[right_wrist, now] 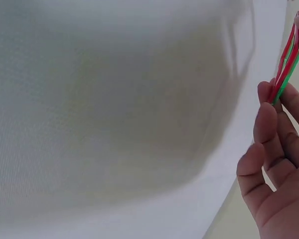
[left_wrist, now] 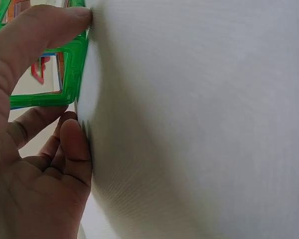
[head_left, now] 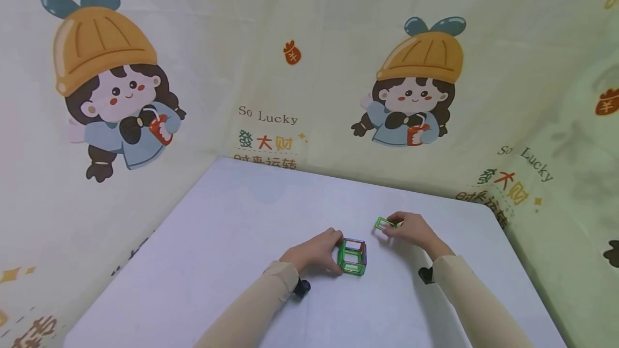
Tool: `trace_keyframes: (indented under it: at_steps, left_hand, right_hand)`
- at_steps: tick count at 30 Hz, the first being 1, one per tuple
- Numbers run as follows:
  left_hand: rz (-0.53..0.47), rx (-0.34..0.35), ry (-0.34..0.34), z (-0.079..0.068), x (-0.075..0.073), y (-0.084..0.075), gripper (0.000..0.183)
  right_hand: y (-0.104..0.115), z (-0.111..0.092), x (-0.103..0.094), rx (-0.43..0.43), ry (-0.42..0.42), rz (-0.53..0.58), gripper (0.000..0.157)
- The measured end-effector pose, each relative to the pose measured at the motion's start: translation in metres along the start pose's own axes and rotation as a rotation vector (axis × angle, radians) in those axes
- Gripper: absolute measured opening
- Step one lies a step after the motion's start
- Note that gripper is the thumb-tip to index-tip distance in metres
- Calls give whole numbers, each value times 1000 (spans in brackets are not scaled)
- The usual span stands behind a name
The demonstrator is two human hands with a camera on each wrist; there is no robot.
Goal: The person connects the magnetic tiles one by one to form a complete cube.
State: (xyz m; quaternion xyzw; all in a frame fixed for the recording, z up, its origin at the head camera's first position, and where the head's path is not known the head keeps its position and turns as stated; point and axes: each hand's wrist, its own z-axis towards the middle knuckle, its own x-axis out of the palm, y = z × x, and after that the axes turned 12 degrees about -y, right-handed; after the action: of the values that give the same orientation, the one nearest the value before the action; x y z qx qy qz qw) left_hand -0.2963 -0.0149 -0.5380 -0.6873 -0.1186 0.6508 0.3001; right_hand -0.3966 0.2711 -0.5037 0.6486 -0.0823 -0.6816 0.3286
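Note:
On the white table stands a small box-like structure of magnetic tiles (head_left: pixel 354 270), with green, purple and reddish-brown frames and open centres. My left hand (head_left: pixel 316 251) holds its left side between thumb and fingers. In the left wrist view the thumb lies along a green tile frame (left_wrist: pixel 75 59), the fingers near its far edge. To the right and farther back, my right hand (head_left: pixel 413 230) pinches loose magnetic tiles (head_left: pixel 378 222) above the table. The right wrist view shows red and green frames (right_wrist: pixel 288 62) almost edge-on, close together between thumb and fingers.
The white table (head_left: pixel 242 214) reaches back to a cream cloth backdrop (head_left: pixel 338 85) printed with cartoon figures and lettering. The cloth also hangs along the left and right sides. Dark wrist devices (head_left: pixel 302 288) sit at both cuffs.

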Motion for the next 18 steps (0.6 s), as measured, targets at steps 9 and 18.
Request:
trace_keyframes:
  at_steps: [9,18]
  left_hand:
    - [-4,-2,13,0,0,0,70]
    - [17,7,24,2,-2,-1,70]
  right_hand:
    - [19,0,0,-71,-16,-36,50]
    - [50,-9,0,-153,-2,-28,50]
